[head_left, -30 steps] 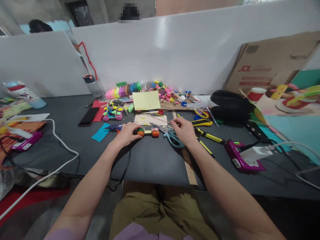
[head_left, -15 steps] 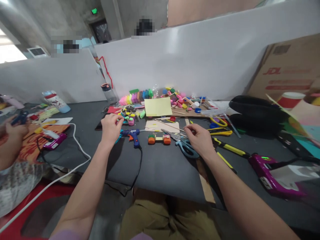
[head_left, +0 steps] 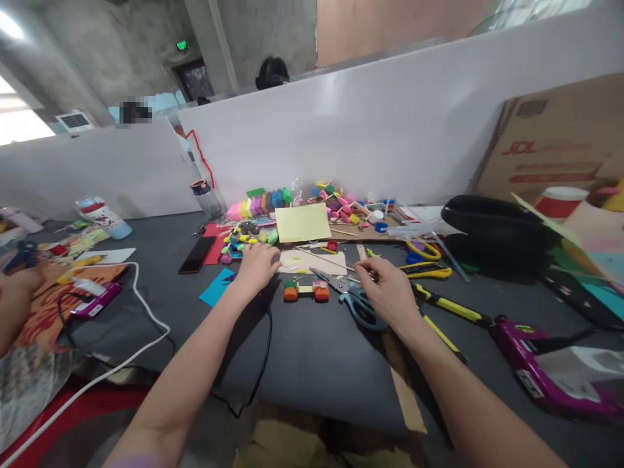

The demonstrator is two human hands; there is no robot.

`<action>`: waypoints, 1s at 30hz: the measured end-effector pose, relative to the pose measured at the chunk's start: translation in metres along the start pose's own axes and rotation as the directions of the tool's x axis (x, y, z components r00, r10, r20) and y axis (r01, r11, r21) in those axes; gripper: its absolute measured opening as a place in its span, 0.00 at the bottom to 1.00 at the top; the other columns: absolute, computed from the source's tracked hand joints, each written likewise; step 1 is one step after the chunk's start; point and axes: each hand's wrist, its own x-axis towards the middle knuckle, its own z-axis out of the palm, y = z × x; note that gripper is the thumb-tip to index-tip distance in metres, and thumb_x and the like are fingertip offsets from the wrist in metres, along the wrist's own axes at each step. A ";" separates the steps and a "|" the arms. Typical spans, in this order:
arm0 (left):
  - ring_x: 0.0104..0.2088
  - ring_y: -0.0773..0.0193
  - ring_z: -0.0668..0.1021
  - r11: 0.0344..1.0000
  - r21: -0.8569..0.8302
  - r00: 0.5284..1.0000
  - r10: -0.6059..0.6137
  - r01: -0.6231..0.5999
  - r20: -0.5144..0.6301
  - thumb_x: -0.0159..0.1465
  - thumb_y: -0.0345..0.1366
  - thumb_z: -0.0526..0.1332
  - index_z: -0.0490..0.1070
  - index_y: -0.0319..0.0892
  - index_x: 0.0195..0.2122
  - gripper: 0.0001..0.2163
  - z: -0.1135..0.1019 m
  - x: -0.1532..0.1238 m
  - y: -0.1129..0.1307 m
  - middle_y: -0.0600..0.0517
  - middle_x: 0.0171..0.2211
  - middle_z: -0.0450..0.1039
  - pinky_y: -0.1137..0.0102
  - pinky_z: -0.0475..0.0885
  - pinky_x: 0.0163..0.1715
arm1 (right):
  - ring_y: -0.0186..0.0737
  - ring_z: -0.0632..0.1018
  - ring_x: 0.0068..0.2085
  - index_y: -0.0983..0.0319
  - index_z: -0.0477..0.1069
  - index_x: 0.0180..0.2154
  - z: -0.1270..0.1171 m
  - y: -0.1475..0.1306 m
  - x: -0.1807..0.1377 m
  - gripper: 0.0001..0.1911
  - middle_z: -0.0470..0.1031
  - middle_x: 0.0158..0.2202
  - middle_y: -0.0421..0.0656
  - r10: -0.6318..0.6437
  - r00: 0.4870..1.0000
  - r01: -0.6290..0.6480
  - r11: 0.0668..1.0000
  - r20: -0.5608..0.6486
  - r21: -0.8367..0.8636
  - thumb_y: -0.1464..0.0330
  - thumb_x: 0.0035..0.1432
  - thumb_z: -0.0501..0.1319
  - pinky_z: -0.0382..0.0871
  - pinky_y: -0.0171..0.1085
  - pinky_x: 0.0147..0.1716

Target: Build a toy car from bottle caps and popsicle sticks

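My left hand [head_left: 257, 265] lies curled over the blue glue gun, which it almost wholly hides; the gun's black cable [head_left: 264, 351] trails out from under the wrist toward me. Just right of it stands a small wooden toy car with orange wheels [head_left: 306, 290], untouched. My right hand [head_left: 389, 294] is pinched on the end of a thin wooden stick [head_left: 329, 260] that lies across a beige card [head_left: 312, 265]. Teal-handled scissors [head_left: 351, 298] rest under that hand's fingers. A yellow paper sheet [head_left: 302, 222] lies behind.
Coloured foam pieces [head_left: 263, 200] and craft bits crowd the table's back. A phone [head_left: 196, 254], blue paper [head_left: 216, 286], yellow utility knife [head_left: 448, 305], magenta glue gun [head_left: 529, 348] and black pouch [head_left: 490, 224] surround the work spot. Another person's hand [head_left: 14, 300] is at far left.
My left hand left the toy car, reached to the foam toys at the back left, then came down over the blue glue gun. The right hand stayed by the scissors.
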 end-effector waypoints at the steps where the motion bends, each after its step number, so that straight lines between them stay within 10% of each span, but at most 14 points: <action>1: 0.50 0.55 0.78 1.000 -0.006 1.000 0.017 -0.017 0.012 0.69 0.41 0.61 0.71 0.41 0.54 0.15 0.005 0.008 0.006 0.44 0.54 0.73 0.54 0.76 0.49 | 0.39 0.79 0.42 0.62 0.74 0.45 -0.002 0.000 0.000 0.12 0.77 0.45 0.44 -0.003 1.000 0.003 1.000 -0.006 0.001 0.61 0.67 0.60 0.76 0.43 0.43; 6: 0.50 0.55 0.78 1.000 0.000 0.999 -0.019 0.019 -0.028 0.69 0.40 0.61 0.71 0.42 0.54 0.15 0.012 0.048 0.010 0.45 0.54 0.73 0.55 0.76 0.48 | 0.39 0.79 0.38 0.62 0.74 0.36 -0.007 -0.003 -0.002 0.11 0.78 0.35 0.42 -0.009 0.998 0.010 1.000 -0.056 0.026 0.62 0.67 0.59 0.74 0.42 0.41; 15: 0.50 0.55 0.77 0.972 0.117 0.977 -0.193 0.203 -0.092 0.69 0.41 0.61 0.71 0.41 0.54 0.15 -0.036 0.090 -0.070 0.44 0.54 0.73 0.54 0.76 0.49 | 0.46 0.79 0.36 0.57 0.73 0.32 -0.009 -0.013 -0.004 0.11 0.80 0.33 0.44 -0.023 0.998 0.029 0.993 -0.051 0.116 0.63 0.64 0.56 0.70 0.43 0.37; 30: 0.50 0.55 0.78 0.990 0.002 0.983 -0.142 0.143 -0.115 0.69 0.41 0.61 0.70 0.41 0.55 0.16 0.004 0.179 -0.062 0.44 0.55 0.72 0.55 0.76 0.49 | 0.45 0.79 0.34 0.56 0.73 0.32 -0.009 -0.020 -0.008 0.11 0.78 0.32 0.44 -0.085 0.996 0.090 0.988 -0.038 0.129 0.64 0.65 0.55 0.72 0.41 0.34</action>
